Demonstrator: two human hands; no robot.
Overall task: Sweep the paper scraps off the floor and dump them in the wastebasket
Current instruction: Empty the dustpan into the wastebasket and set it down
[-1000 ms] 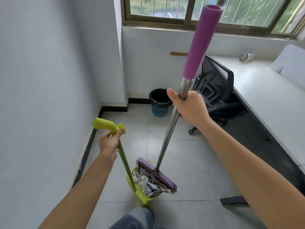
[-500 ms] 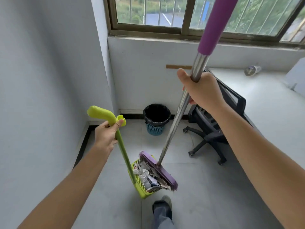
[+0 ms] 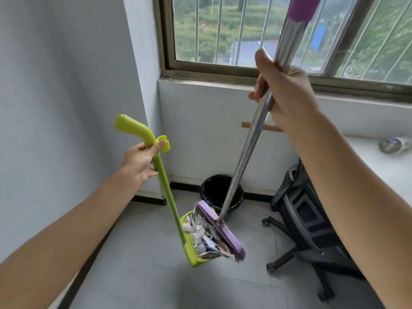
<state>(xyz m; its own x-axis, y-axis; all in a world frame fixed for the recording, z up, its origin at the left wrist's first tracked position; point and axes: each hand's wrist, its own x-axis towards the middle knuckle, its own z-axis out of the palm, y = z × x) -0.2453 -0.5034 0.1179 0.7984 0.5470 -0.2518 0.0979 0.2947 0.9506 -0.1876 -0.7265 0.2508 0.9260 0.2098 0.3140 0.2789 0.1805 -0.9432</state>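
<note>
Left hand [image 3: 140,160] grips dustpan handle [image 3: 166,188] | right hand [image 3: 287,94], raised, grips broom pole [image 3: 249,148]

Blk office chair [image 3: 307,215] rt, barred window [image 3: 214,30] above, bottle [image 3: 393,144] on desk [image 3: 401,168].

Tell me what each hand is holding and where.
Left hand grips the green dustpan handle near its top bend; right hand grips the broom on its metal pole.

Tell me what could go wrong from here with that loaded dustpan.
The paper scraps are heaped in the green dustpan, pinned only by the broom; easing that press could spill them short of the wastebasket. The left hand seems to have only a light grip on its handle, so the pan might swing.
</note>
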